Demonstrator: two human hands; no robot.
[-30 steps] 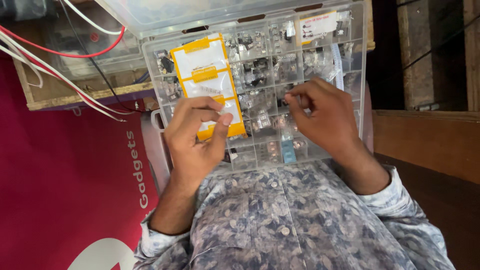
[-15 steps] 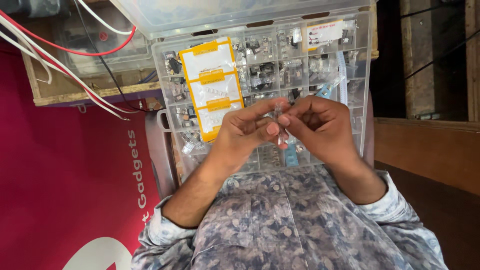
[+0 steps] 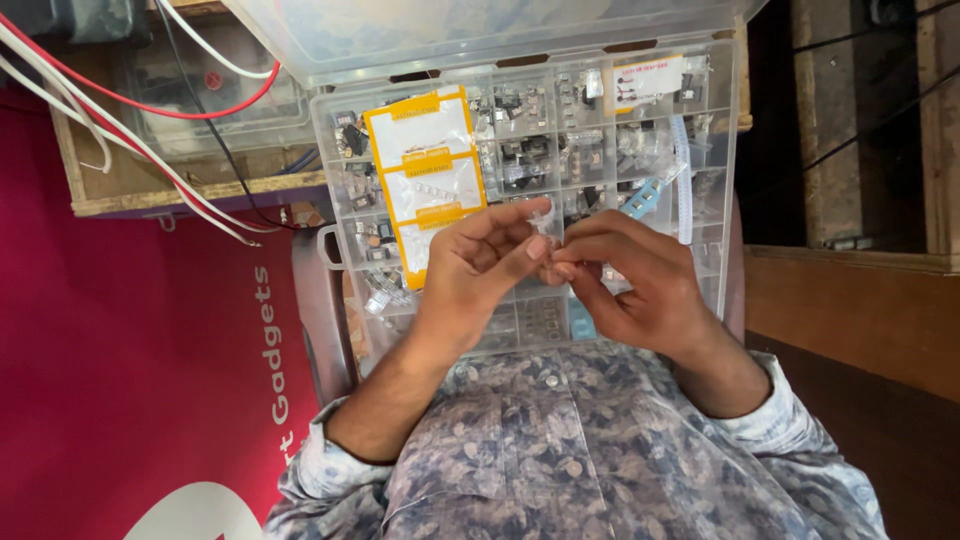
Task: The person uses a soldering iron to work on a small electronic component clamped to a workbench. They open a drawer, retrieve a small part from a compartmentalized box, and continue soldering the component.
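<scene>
A clear plastic organizer box [image 3: 720, 170] with many small compartments of electronic parts lies on my lap, its lid open at the top. My left hand [image 3: 475, 275] and my right hand [image 3: 640, 290] meet above the box's middle. Their fingertips pinch a small clear packet [image 3: 545, 218] between them. Yellow-edged clear bags [image 3: 425, 165] lie on the compartments just left of my left hand. A light blue strip [image 3: 640, 198] pokes out above my right hand. What the small packet holds is too small to make out.
A wooden crate [image 3: 190, 185] with red, white and black wires [image 3: 120, 130] sits at the upper left. Red cloth [image 3: 120, 380] covers the left side. Wooden boards [image 3: 850, 300] run along the right. My patterned shirt [image 3: 580, 450] fills the bottom.
My left hand left the yellow-edged bags and my right hand left the compartments. Both came together over the box's middle and now pinch a small clear packet.
</scene>
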